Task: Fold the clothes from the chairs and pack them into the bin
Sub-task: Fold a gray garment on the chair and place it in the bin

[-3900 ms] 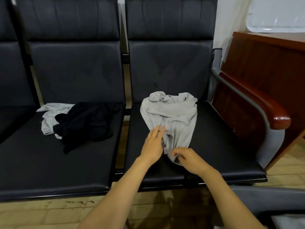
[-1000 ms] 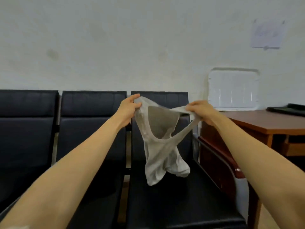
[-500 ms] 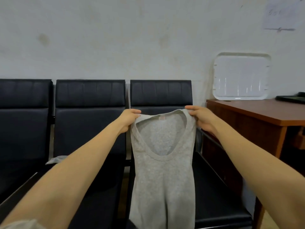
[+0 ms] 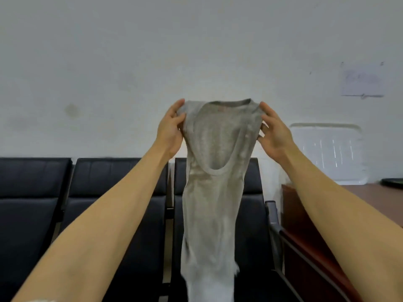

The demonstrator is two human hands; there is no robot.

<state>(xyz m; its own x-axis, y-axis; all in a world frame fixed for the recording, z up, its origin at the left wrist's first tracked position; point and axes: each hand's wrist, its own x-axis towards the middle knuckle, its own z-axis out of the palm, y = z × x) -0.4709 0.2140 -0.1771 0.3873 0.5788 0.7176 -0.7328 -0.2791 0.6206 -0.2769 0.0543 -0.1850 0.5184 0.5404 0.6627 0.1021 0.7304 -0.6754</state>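
I hold the grey top (image 4: 214,192) up in front of the black chairs (image 4: 117,192), my left hand (image 4: 171,129) pinching one shoulder strap and my right hand (image 4: 273,132) pinching the other. It hangs long and narrow over the rightmost seat, neckline facing me.

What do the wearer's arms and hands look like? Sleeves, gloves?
Left hand and right hand are bare: no gloves, rings or watch visible. Left forearm and right forearm are uncovered to the frame edge. A pale sliver at the bottom edge by the left arm may be a sleeve.
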